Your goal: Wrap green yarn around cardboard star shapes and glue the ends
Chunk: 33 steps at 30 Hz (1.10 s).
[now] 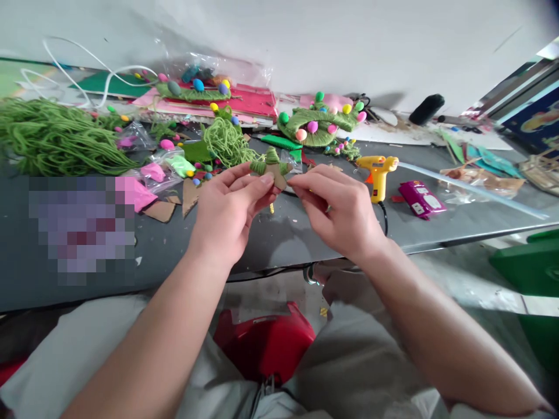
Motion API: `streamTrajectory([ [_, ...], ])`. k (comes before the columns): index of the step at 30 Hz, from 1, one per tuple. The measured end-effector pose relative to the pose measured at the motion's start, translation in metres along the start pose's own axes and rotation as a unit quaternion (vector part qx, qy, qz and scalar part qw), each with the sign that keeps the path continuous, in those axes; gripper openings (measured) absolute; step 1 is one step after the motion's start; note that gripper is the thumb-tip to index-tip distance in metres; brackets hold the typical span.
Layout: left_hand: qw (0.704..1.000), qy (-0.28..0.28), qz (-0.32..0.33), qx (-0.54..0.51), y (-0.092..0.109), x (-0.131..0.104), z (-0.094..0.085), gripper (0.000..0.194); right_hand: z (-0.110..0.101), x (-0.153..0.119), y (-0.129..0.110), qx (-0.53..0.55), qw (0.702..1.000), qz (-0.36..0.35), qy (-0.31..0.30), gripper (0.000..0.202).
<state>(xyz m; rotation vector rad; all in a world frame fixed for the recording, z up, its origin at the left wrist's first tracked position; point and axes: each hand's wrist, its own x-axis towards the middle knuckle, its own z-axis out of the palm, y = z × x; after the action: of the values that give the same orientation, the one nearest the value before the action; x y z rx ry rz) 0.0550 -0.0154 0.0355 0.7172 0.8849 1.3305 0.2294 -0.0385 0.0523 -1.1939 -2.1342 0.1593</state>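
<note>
My left hand (225, 215) pinches a small cardboard star (275, 173) between thumb and fingers, just above the front of the table. Green yarn is wound round its upper points, while the lower part is bare brown card. Close to the star's right edge, my right hand (345, 209) has thumb and forefinger pressed together. Whatever those fingertips hold is too small to make out. Behind the star lies a loose heap of green yarn (229, 141). A yellow glue gun (379, 174) stands just right of my right hand.
Green yarn strands (56, 137) spread at the left. Yarn-wrapped shapes with coloured pompoms (321, 125) lie along the back. A purple packet (421, 199) sits right of the glue gun, near a long translucent strip (476, 191). A red stool (264, 343) is below the table.
</note>
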Motion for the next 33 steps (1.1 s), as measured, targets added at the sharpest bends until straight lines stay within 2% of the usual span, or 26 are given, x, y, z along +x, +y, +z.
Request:
streamTrajectory([
  [5,0.998,-0.040,-0.043,0.012,0.002,-0.003,0.001,0.028,0.001,0.005,0.010,0.058,0.998,0.005,-0.013,0.024],
  [10,0.992,-0.088,-0.034,0.081,0.002,-0.007,-0.001,0.036,-0.007,0.008,0.031,0.125,0.992,0.013,-0.033,0.022],
  [15,0.967,-0.079,0.019,0.241,-0.006,-0.007,-0.002,0.036,-0.014,0.008,0.038,0.072,0.995,0.060,-0.029,0.015],
  [18,0.955,-0.061,0.039,0.287,-0.010,-0.005,-0.001,0.036,-0.013,0.008,0.032,0.035,0.997,0.064,-0.035,0.013],
  [24,0.963,-0.012,0.064,0.262,-0.009,-0.004,0.001,0.037,0.000,0.004,0.012,0.024,0.998,0.058,-0.026,0.011],
  [28,0.978,0.002,0.101,0.184,-0.011,-0.002,-0.001,0.035,0.005,0.001,0.006,0.039,0.998,0.048,-0.019,0.012],
  [33,0.994,0.008,0.065,0.093,-0.008,0.000,-0.001,0.038,0.004,0.001,0.007,0.051,0.998,0.040,-0.013,0.015],
])
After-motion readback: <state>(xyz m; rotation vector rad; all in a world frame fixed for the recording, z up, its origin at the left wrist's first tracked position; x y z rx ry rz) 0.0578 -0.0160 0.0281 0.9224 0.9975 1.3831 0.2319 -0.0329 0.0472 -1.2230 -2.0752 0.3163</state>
